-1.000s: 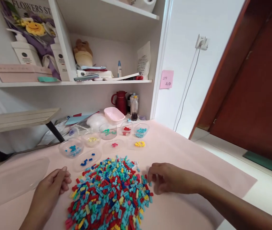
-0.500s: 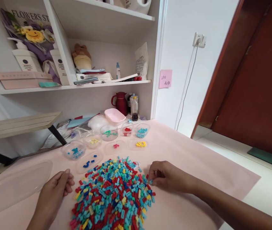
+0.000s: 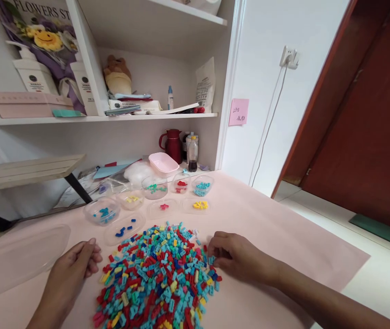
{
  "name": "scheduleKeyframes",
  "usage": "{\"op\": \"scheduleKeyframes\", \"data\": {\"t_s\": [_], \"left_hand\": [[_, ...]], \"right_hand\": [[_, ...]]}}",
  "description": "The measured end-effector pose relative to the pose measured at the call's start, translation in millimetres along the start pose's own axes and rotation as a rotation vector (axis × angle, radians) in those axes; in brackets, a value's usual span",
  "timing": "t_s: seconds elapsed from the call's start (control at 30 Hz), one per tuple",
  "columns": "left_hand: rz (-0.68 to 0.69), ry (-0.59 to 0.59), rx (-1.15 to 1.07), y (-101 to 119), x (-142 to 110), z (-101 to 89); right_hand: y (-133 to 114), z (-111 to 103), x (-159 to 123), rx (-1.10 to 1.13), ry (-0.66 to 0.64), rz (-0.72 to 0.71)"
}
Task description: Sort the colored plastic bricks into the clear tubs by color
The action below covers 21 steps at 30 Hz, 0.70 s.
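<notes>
A large heap of small plastic building bricks point(image 3: 160, 278) in light blue, red, yellow, green and dark blue lies on the pink table covering. My right hand point(image 3: 234, 256) is at the heap's right edge, fingers bent, with a light-blue brick point(image 3: 211, 260) at the tips of thumb and forefinger. On the left of the heap my left hand point(image 3: 73, 265) rests with curled fingers and the thumb laid over them; nothing shows in it. Behind the heap, a clear lid point(image 3: 110, 237) holds a few dark-blue bricks, and a clear tub point(image 3: 90, 218) holds blue ones.
Farther back, clear tubs hold green point(image 3: 156, 188), red point(image 3: 181, 185) and light-blue bricks point(image 3: 202, 186). Shallow lids bear yellow point(image 3: 200, 205) and pink bricks point(image 3: 164, 207). A pink basin point(image 3: 163, 163), a red jug point(image 3: 173, 146) and a bottle point(image 3: 192, 155) stand under the shelf. A large clear lid point(image 3: 23, 260) lies left.
The view has shifted slightly. My right hand has moved a little left along the heap's edge, its fingers bunched closer to the bricks. My left hand keeps its curled pose.
</notes>
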<state>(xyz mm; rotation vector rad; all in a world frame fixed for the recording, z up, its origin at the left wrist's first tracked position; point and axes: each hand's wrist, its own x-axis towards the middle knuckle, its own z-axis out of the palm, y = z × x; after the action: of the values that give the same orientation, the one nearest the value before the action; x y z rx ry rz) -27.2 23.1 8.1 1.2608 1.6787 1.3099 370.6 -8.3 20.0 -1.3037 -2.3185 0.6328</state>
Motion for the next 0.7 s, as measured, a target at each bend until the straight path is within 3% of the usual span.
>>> {"op": "scheduleKeyframes", "data": {"t_s": [0.23, 0.53, 0.7], "left_hand": [[-0.009, -0.014, 0.005, -2.9, 0.4, -1.9], [-0.016, -0.005, 0.030, -2.1, -0.2, -2.0], [-0.005, -0.016, 0.029, -3.0, -0.3, -2.5]], "right_hand": [[4.4, -2.5, -3.3, 0.046, -0.052, 0.007], [4.0, 7.6, -7.1, 0.078, 0.081, 0.020], [4.5, 1.6, -7.8, 0.130, 0.065, 0.061]]}}
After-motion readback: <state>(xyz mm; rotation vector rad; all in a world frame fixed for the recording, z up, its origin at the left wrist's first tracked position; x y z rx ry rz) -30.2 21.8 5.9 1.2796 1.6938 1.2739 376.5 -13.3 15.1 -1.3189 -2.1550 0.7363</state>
